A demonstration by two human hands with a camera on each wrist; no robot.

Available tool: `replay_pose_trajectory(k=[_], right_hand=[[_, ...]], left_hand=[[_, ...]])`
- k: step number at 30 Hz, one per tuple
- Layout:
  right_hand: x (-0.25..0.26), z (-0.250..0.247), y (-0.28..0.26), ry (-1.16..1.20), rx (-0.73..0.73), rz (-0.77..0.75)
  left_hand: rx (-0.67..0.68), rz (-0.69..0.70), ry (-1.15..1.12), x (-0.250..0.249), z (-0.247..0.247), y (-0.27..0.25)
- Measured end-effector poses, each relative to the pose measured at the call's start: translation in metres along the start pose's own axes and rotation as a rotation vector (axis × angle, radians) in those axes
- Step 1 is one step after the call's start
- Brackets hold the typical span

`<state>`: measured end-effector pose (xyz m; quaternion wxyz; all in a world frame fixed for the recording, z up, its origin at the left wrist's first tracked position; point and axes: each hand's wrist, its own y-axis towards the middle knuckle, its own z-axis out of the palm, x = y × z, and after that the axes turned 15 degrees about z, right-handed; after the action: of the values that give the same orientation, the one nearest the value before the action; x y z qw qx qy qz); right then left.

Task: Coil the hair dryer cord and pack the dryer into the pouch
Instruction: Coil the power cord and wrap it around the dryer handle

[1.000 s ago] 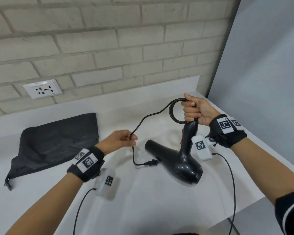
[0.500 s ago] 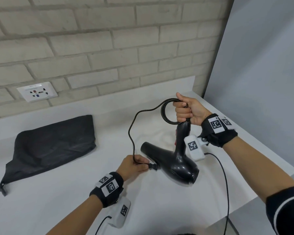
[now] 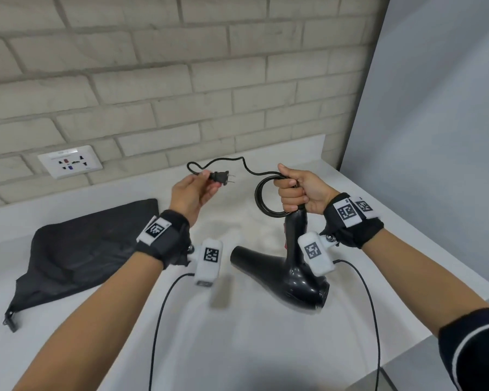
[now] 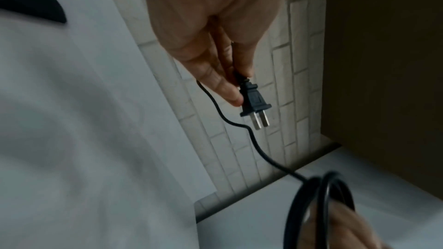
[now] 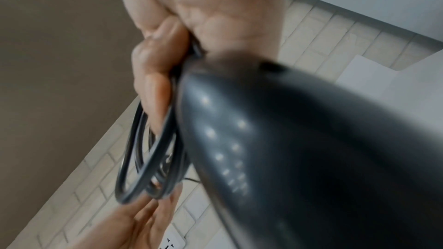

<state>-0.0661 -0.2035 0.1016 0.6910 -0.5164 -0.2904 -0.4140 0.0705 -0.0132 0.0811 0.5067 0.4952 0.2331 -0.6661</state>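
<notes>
Hair dryer (image 3: 291, 280): glossy black, nozzle pointing left, hanging body-down above the white counter (image 3: 266, 348) from our right hand (image 3: 302, 190), which is clenched round the handle end plus the cord coil (image 3: 261, 198). On the right wrist cam the dryer body (image 5: 299, 149) is a blurred dark mass w/ highlight dots, and the coil (image 5: 134, 158) shows approx two or three loops by the curled fingers (image 5: 153, 86).

Our left hand (image 3: 192, 193) pinches the cord just behind the plug (image 3: 222, 177); two flat prongs face right. Left wrist cam: plug (image 4: 254, 103) by the fingertips (image 4: 230, 94), cord (image 4: 258, 149) trailing down to the coil.

Vs 0.5 s ago: left hand was low at the nozzle w/ the plug; now it's raised to coil height, and less cord hangs loose.

Pouch (image 3: 91, 246): black fabric, flat on the counter, left, well apart from the dryer.

Writing: wall socket (image 3: 69, 165) has marks too small to read; wrist bands carry square b/w code tags only.
</notes>
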Motion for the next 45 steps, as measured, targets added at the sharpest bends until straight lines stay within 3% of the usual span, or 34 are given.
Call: replay_pose_trajectory(k=[6,13,23,28,36,40,45], right_hand=[[0.001,0.009,0.007,-0.037,0.014,-0.005],[0.001,0.005,0.007,-0.02,-0.009,-0.022],[0.003,0.003,0.009,-0.016,-0.087,-0.037],[0.004,0.006,0.009,-0.032,-0.125,-0.06],[0.006,0.005,0.019,-0.017,-0.117,-0.085],[0.01,0.007,0.024,-0.03,-0.15,-0.089],[0.014,0.004,0.028,0.001,-0.161,-0.093]], left_hand=[[0.154,-0.117,0.015,0.015,0.035,-0.009],[0.247,-0.292,-0.034,0.016,0.044,-0.021],[0.388,-0.472,0.107,0.004,0.049,-0.025],[0.422,-0.463,0.17,-0.002,0.05,-0.028],[0.496,-0.488,0.089,-0.008,0.058,-0.033],[0.605,-0.406,0.287,-0.017,0.062,-0.038],[0.582,-0.421,0.361,-0.023,0.054,-0.039]])
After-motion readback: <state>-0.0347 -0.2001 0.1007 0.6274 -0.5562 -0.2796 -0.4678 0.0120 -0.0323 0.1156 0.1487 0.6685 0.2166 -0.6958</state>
